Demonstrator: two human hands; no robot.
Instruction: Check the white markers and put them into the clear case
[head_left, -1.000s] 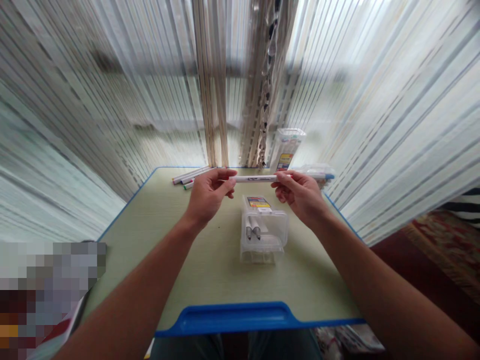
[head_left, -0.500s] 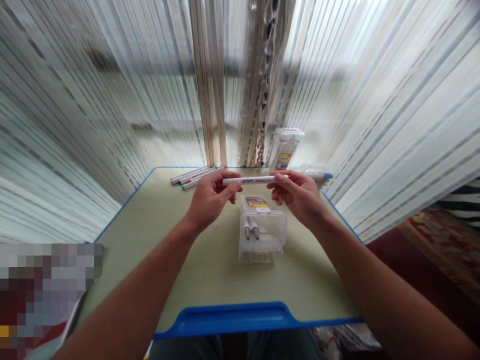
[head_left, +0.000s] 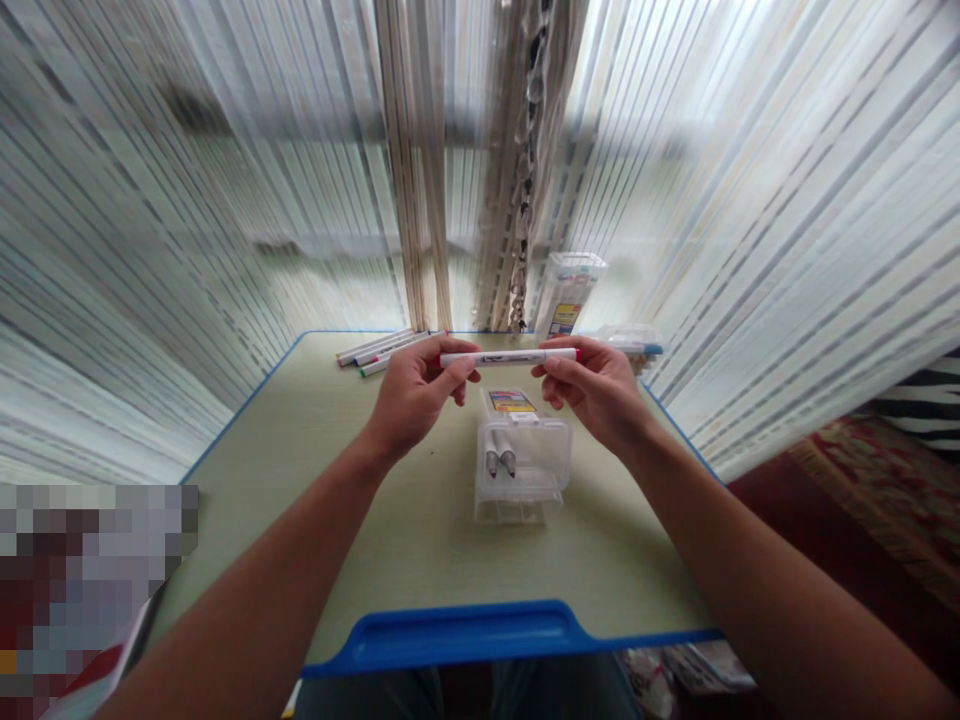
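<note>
A white marker (head_left: 511,357) with red ends is held level above the table between both hands. My left hand (head_left: 424,390) pinches its left end between thumb and fingers. At the other end, my right hand (head_left: 589,380) grips the marker the same way. Below and between the hands lies a clear plastic case (head_left: 525,455) with its open side toward me. Two grey-tipped pens (head_left: 499,456) rest inside it on the left. Several white markers (head_left: 386,348) with coloured ends lie beyond my left hand, partly hidden by it.
A clear plastic box (head_left: 571,292) with a yellow label stands at the table's back edge. Beside it, partly behind my right hand, is another clear container (head_left: 630,342) with something blue. The green table (head_left: 405,555) has a blue rim and front tray (head_left: 469,638). String curtains hang around it.
The marker has turned slightly in the fingers, its printing shifting and more of its right red end showing. Both hands stay in nearly the same place; the view has shifted a little.
</note>
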